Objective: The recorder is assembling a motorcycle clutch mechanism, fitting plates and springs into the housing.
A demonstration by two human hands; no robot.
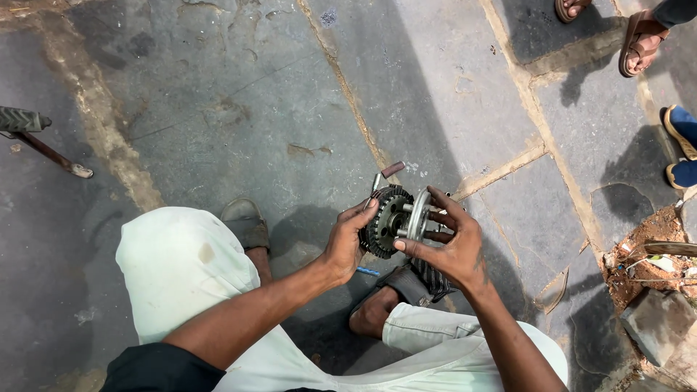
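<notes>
— Nearest the lens: pale trousers (pixel 181 268), knees bent over stone paving (pixel 239 94). Held between the knees, above a sandalled foot (pixel 392 294), one toothed metal gear assembly (pixel 396 218).

— Left hand (pixel 347 243) closed round the toothed rim; right hand (pixel 450 243) pinching the shiny plate and studs.

— Likely heavy, rigid, probably greasy; best taken by the rim, clear of the teeth.

— Counted: one assembly, two hands, three bystanders' feet at top right.
</notes>
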